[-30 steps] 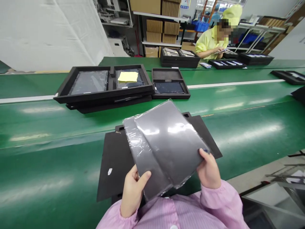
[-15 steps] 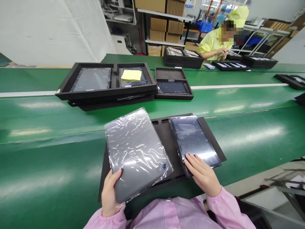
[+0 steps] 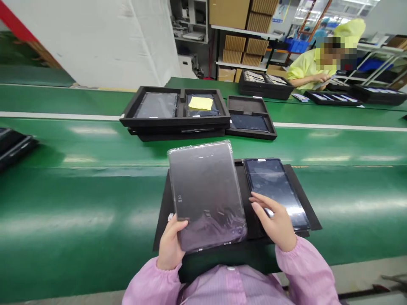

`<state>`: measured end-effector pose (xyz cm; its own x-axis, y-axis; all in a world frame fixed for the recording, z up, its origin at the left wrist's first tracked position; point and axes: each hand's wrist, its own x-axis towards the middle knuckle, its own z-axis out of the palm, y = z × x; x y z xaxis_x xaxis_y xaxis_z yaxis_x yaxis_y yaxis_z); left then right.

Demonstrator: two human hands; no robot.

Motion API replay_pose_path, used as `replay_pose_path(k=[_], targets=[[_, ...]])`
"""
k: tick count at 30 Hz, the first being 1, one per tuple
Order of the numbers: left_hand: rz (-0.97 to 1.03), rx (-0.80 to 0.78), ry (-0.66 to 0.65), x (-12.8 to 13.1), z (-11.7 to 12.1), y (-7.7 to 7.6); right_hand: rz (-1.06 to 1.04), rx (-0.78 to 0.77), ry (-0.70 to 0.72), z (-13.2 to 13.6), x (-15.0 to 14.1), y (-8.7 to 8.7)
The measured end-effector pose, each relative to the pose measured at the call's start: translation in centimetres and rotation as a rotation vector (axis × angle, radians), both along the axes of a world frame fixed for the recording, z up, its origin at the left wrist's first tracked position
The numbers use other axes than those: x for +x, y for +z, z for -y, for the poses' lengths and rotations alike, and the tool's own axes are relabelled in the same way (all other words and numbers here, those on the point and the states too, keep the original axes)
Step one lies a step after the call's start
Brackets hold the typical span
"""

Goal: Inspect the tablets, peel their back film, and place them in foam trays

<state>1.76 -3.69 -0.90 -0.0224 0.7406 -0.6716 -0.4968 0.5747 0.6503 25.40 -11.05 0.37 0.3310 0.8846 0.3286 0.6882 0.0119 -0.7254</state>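
Observation:
My left hand (image 3: 171,243) is closed on the lower left edge of a grey tablet (image 3: 206,190) in clear plastic film, thumb on top. Its back faces up and it is tilted over the left half of a black foam tray (image 3: 308,203). A second tablet (image 3: 270,178), dark screen up with a small white label at its top, lies in the tray's right side. Over that tablet's lower left part is my right hand (image 3: 276,222), fingers stretched out toward its left edge and holding nothing visible. Whether those fingertips touch the tablet I cannot tell.
Across the green belt (image 3: 95,195) stand stacked black trays (image 3: 174,123) with tablets and a yellow note (image 3: 201,103). A smaller tray (image 3: 251,134) holds another tablet. A dark item (image 3: 15,148) lies far left. A co-worker in yellow (image 3: 302,70) handles something behind more trays.
The view has swung left. The held tablet is turned more upright, its film glare reduced. My right hand has lifted from flat on the second tablet, which now sits squarer in the tray.

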Motion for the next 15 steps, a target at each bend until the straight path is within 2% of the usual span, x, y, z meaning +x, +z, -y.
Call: replay_pose_path(k=[3,6,9,12,15], targets=[[0.067,0.045,-0.021,0.2,0.1,0.2,-0.057,0.066,-0.008,-2.6,-2.8,0.1],[0.121,0.116,-0.05,0.4,0.3,-0.1,0.069,0.213,-0.103,-4.1,-4.4,0.0],[0.116,0.202,-0.063,0.5,0.5,-0.8,0.195,0.338,-0.102,-4.7,-5.5,0.2],[0.068,0.304,-0.103,0.5,0.7,-1.5,0.203,0.387,0.016,-4.7,-7.8,0.7],[0.013,0.374,-0.167,0.2,0.9,-2.0,0.102,0.342,0.326,-4.0,-11.3,0.8]])
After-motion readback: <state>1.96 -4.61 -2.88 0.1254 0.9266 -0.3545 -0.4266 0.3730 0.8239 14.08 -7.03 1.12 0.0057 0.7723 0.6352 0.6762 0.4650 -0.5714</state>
